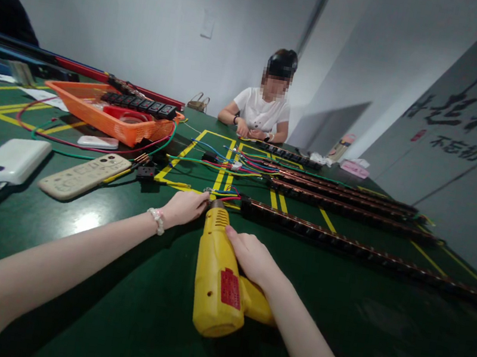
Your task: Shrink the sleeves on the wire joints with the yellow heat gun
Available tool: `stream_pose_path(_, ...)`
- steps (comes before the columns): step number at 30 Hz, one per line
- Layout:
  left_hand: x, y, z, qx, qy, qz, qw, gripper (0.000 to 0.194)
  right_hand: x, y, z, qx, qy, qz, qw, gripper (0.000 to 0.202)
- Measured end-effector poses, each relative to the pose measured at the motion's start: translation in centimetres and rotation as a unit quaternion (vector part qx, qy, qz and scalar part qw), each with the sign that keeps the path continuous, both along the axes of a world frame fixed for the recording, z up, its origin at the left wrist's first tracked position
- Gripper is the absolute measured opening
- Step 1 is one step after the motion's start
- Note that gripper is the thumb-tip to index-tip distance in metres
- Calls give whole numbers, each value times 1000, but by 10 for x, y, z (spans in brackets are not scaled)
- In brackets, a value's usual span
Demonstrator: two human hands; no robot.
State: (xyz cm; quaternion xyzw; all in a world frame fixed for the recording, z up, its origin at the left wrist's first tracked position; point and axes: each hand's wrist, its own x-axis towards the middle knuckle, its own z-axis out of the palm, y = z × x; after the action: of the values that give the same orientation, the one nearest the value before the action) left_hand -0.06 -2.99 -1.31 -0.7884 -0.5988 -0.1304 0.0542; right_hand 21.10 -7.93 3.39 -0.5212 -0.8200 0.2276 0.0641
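Observation:
My right hand point(251, 256) is closed round a yellow heat gun point(218, 266) with a red label on its rear body. The gun's metal nozzle point(217, 204) points away from me, at several thin coloured wires point(229, 196). Just left of the nozzle, my left hand point(184, 207) pinches the wire ends; its fingertips are partly hidden. These wires run out of the near end of a long dark strip with copper bars point(325, 231), which stretches off to the right.
Several similar strips point(344, 195) lie farther back. At left are an orange basket point(107, 118), a phone point(85, 175), a white power bank point(8, 163) with a cable, and a small black block point(145, 173). A person point(260, 112) sits across the green table point(117, 316).

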Motion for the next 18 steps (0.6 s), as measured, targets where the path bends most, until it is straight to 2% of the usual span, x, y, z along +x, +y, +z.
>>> stream_pose_path(7,1,-2,2,-12,-8,8,1000,30,2,3,5,-6,2,-53,999,76)
stream_pose_path(18,1,-2,3,-7,-5,0,1000,27,6,5,11,38,-10,-123,992,72)
